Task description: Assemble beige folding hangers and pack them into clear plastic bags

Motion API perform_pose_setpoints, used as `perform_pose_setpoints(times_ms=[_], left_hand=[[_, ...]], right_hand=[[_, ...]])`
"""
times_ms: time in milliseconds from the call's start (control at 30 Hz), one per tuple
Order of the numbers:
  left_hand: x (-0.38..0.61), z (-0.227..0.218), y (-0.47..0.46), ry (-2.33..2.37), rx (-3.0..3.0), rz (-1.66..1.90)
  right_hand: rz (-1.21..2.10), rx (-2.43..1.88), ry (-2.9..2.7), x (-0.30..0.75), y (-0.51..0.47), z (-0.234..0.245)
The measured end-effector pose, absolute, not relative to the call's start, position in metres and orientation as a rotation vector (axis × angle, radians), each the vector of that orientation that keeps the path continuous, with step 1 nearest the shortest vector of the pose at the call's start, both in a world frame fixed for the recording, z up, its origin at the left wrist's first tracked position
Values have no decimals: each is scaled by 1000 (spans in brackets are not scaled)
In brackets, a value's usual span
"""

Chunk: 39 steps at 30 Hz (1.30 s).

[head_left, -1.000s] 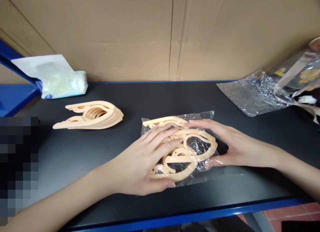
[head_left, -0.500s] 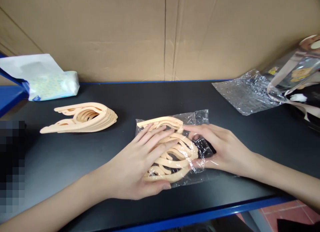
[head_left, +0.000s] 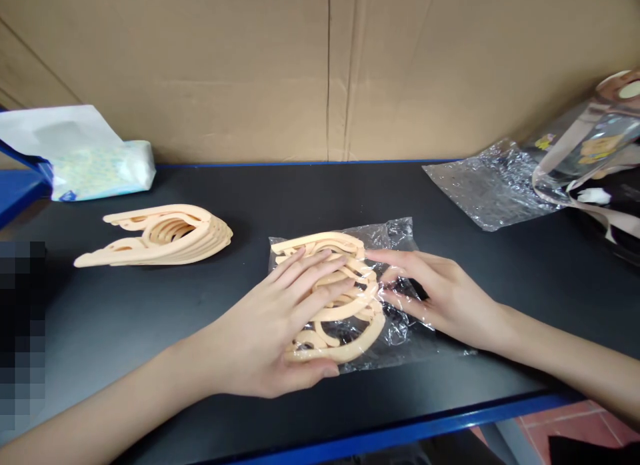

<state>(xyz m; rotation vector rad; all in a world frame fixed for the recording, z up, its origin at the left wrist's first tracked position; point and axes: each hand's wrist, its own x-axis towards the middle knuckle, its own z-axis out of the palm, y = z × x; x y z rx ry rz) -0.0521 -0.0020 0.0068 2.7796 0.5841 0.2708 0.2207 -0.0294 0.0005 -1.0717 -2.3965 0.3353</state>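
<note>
Several peach plastic folding hangers (head_left: 350, 311), curved and folded, lie in a clear plastic bag (head_left: 395, 235) in the middle of the black table. My left hand (head_left: 280, 318) rests flat over the bag's left part, fingers spread and thumb apart, and covers part of the hangers. At the right side my right hand (head_left: 440, 291) touches the bag by the hangers' rounded ends. Its index finger and thumb are apart, with the other fingers bent behind. A stack of matching peach hangers (head_left: 200, 251) lies to the left, outside the bag.
Along the back stands a cardboard wall (head_left: 240, 71). A white and pale green soft pack (head_left: 105, 171) sits at the back left. Another clear plastic bag (head_left: 480, 198) lies at the back right, beside a transparent bag with straps (head_left: 565, 151). The table has a blue front edge (head_left: 380, 431).
The bagged hangers have shifted and lie closer together at their right ends. My right thumb has moved up toward the index finger. My left hand stays flat on the bag.
</note>
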Motion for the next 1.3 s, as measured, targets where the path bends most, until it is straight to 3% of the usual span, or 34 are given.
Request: perform_pose_setpoints(times_ms=[333, 467, 600, 967, 1300], left_hand=[[-59, 18, -5, 618, 2773, 213], [-63, 18, -2, 748, 2887, 350], [-57, 11, -9, 585, 2878, 538], [-41, 7, -32, 511, 2891, 518], [-44, 8, -40, 844, 2598, 700]], right_hand=[[254, -1451, -2205, 258, -3, -1], [396, -1308, -2401, 268, 7, -1], [547, -1108, -2473, 273, 11, 4], [951, -1052, -2200, 252, -1, 13], [930, -1236, -1924, 230, -12, 5]])
